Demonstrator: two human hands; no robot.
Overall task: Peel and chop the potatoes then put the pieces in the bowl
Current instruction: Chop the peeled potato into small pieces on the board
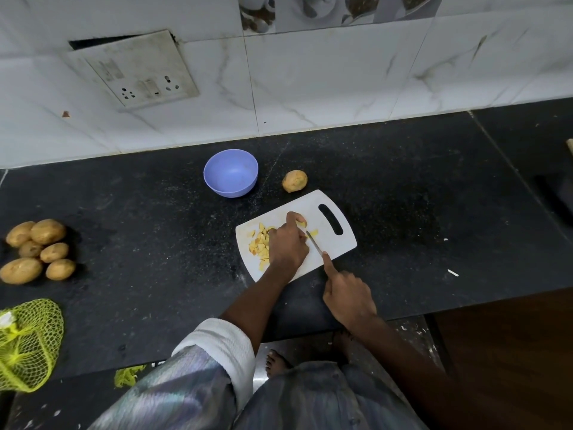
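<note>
I see the left hand [286,243] pinning a potato piece [302,224] on the cutting board [339,243]; right hand [348,297] grips the knife [313,242]. Wet cut potato looks slippery, firm: pinch its flat sides. Bowl [231,173] beyond the board, empty.

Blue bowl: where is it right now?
In the head view the blue bowl stands on the black counter near the wall, just beyond the white cutting board's left end, left of a lone potato.
</note>
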